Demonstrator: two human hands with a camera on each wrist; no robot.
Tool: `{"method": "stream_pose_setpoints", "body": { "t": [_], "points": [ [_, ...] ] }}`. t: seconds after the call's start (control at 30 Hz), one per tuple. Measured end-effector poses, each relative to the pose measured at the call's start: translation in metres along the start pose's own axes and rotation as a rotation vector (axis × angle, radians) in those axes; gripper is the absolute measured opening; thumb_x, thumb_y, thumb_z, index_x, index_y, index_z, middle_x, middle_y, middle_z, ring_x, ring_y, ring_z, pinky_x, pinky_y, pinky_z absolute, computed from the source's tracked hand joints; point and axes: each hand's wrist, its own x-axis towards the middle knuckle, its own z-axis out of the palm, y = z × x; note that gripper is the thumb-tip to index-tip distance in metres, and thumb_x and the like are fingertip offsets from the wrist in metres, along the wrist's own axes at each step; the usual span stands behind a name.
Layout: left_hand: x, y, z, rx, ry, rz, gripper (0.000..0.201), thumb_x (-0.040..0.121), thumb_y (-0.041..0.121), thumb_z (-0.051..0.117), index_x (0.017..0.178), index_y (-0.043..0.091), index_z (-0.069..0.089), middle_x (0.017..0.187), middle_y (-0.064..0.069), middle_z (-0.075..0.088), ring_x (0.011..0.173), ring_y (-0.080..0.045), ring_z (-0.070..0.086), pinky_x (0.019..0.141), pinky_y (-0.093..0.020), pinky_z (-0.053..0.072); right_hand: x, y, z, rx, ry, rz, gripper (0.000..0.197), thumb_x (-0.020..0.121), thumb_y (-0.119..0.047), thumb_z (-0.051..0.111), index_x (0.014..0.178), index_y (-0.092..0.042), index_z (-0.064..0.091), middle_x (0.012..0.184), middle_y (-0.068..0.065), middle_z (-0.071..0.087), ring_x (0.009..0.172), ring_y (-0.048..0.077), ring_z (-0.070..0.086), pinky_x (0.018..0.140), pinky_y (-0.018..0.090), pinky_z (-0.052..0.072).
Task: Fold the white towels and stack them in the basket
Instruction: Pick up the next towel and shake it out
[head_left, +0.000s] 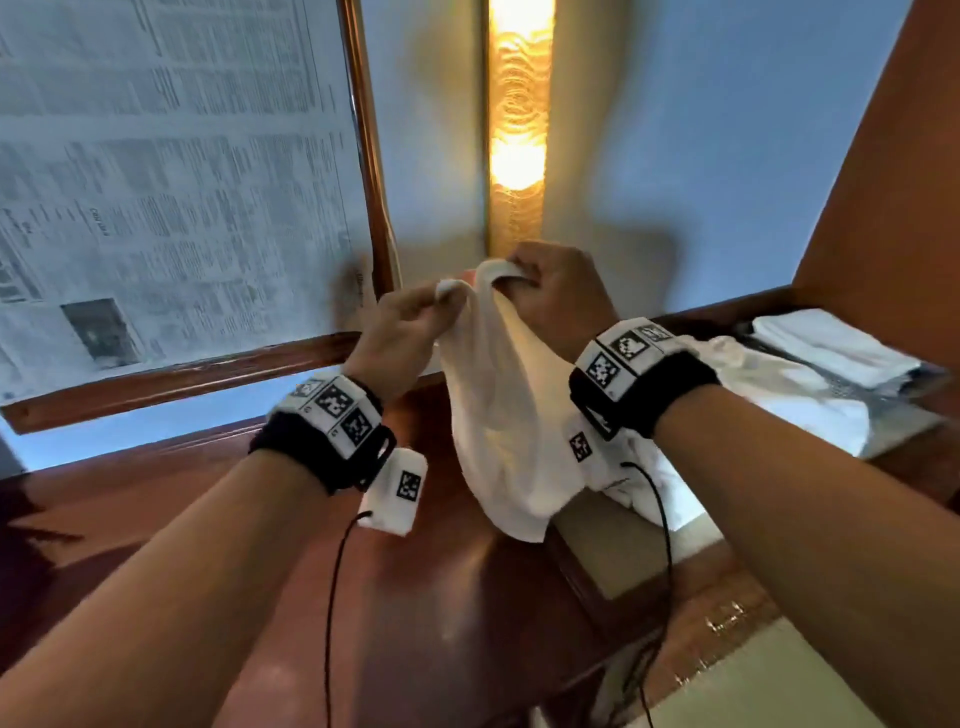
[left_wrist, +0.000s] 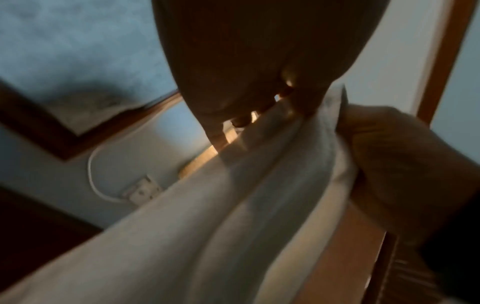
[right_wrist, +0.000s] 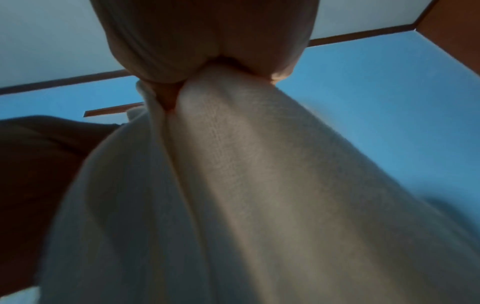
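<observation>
Two hands up, one white terry towel (head_left: 506, 426) in the air between them: left hand (head_left: 400, 332) pinches its top edge, right hand (head_left: 558, 301) grips the edge just beside it, so both grips are clamped on the same towel, fingers nearly touching. The towel hangs down over the glossy reddish-brown wooden tabletop (head_left: 447, 597), lower corner near the tabletop edge. More white towels to the right: one crumpled loose pile (head_left: 769, 395) behind the right wrist, count inside it unclear, and one folded white stack (head_left: 831, 345) past it, sitting in what looks like a dark basket (head_left: 924, 371), mostly hidden, can't confirm the rim. Two black wristbands with white tag blocks, one per wrist, each with a thin black cable. Head view only: newspaper-covered window (head_left: 166, 171) in a wooden frame, lit amber wall lamp (head_left: 519, 130). Left wrist view only: white wall socket (left_wrist: 141, 190) with a looped white cord, plus the right hand (left_wrist: 405, 164) on the far side of the cloth. Right wrist view: fingers (right_wrist: 161, 51) bunched on the towel (right_wrist: 233, 195), blue wall behind, no tabletop or basket visible
</observation>
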Motion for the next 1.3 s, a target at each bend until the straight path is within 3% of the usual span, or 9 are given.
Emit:
{"method": "stream_pose_setpoints", "body": {
  "t": [0.13, 0.23, 0.37, 0.5, 0.6, 0.77, 1.0, 1.13, 1.3],
  "points": [
    [-0.018, 0.006, 0.048, -0.212, -0.012, -0.106, 0.022, 0.106, 0.014, 0.046, 0.103, 0.006, 0.066, 0.090, -0.002, 0.067, 0.080, -0.008, 0.062, 0.080, -0.023, 0.052, -0.021, -0.013, -0.024, -0.095, -0.015, 0.045, 0.028, 0.084, -0.034, 0.067, 0.066, -0.015, 0.055, 0.055, -0.006, 0.047, 0.055, 0.022, 0.048, 0.054, 0.031, 0.035],
    [-0.022, 0.018, 0.057, -0.239, 0.002, -0.105, 0.026, 0.106, 0.017, 0.045, 0.093, 0.010, 0.066, 0.080, 0.003, 0.068, 0.072, -0.006, 0.062, 0.071, -0.021, 0.052, -0.053, -0.002, -0.042, -0.134, -0.126, 0.095, 0.034, 0.090, -0.040, 0.067, 0.070, -0.019, 0.049, 0.058, -0.007, 0.049, 0.057, 0.016, 0.045, 0.057, 0.031, 0.034],
    [-0.023, 0.039, 0.066, -0.243, -0.005, -0.105, 0.029, 0.107, 0.022, 0.044, 0.092, 0.008, 0.065, 0.077, 0.002, 0.067, 0.070, -0.008, 0.062, 0.070, -0.025, 0.053, -0.102, 0.042, -0.045, -0.189, -0.216, 0.157, 0.022, 0.091, -0.029, 0.069, 0.081, -0.010, 0.065, 0.071, 0.006, 0.064, 0.065, 0.019, 0.049, 0.064, 0.029, 0.034],
    [-0.022, 0.049, 0.070, -0.269, -0.003, -0.170, 0.032, 0.105, 0.029, 0.046, 0.087, 0.015, 0.068, 0.072, 0.003, 0.070, 0.067, -0.012, 0.064, 0.068, -0.030, 0.053, -0.150, 0.110, -0.065, -0.208, -0.276, 0.520, 0.020, 0.097, -0.024, 0.061, 0.078, -0.017, 0.066, 0.069, -0.002, 0.059, 0.065, 0.017, 0.052, 0.058, 0.025, 0.032],
    [-0.024, 0.045, 0.085, -0.244, 0.016, -0.216, 0.032, 0.105, 0.031, 0.047, 0.089, 0.014, 0.068, 0.076, -0.004, 0.069, 0.070, -0.018, 0.062, 0.068, -0.032, 0.052, -0.162, 0.147, -0.083, -0.070, -0.138, 0.694, 0.023, 0.097, -0.018, 0.059, 0.074, -0.023, 0.063, 0.071, 0.002, 0.061, 0.075, 0.025, 0.056, 0.063, 0.027, 0.037],
    [-0.020, 0.035, 0.134, -0.207, 0.019, -0.225, 0.029, 0.106, 0.027, 0.045, 0.090, 0.012, 0.065, 0.085, -0.008, 0.067, 0.076, -0.017, 0.061, 0.073, -0.032, 0.052, -0.107, 0.118, -0.099, 0.112, -0.033, 0.340, 0.017, 0.089, -0.007, 0.057, 0.095, -0.008, 0.073, 0.090, 0.002, 0.070, 0.085, 0.014, 0.062, 0.079, 0.025, 0.047],
    [-0.015, 0.032, 0.198, -0.234, -0.028, -0.237, 0.028, 0.107, 0.018, 0.043, 0.097, 0.013, 0.069, 0.093, -0.012, 0.069, 0.087, -0.025, 0.063, 0.085, -0.045, 0.052, -0.057, 0.092, -0.137, -0.010, -0.102, 0.083, 0.034, 0.083, -0.028, 0.069, 0.054, -0.028, 0.051, 0.048, -0.011, 0.049, 0.050, 0.003, 0.042, 0.052, 0.022, 0.035],
    [-0.006, 0.041, 0.201, -0.104, 0.028, -0.157, 0.036, 0.105, 0.038, 0.048, 0.088, 0.011, 0.065, 0.084, -0.012, 0.061, 0.079, -0.022, 0.055, 0.076, -0.043, 0.047, -0.079, 0.105, -0.155, -0.064, -0.100, -0.015, 0.034, 0.086, -0.032, 0.063, 0.060, -0.025, 0.042, 0.048, -0.008, 0.040, 0.049, 0.016, 0.035, 0.053, 0.030, 0.034],
    [-0.012, 0.062, 0.206, 0.125, -0.029, -0.009, 0.040, 0.103, 0.041, 0.048, 0.068, 0.024, 0.058, 0.066, 0.012, 0.054, 0.065, -0.009, 0.048, 0.069, -0.036, 0.043, -0.122, 0.136, -0.134, -0.152, -0.135, -0.070, 0.035, 0.086, -0.042, 0.050, 0.077, -0.009, 0.059, 0.061, 0.011, 0.060, 0.053, 0.034, 0.054, 0.052, 0.038, 0.046]
  ]
}}
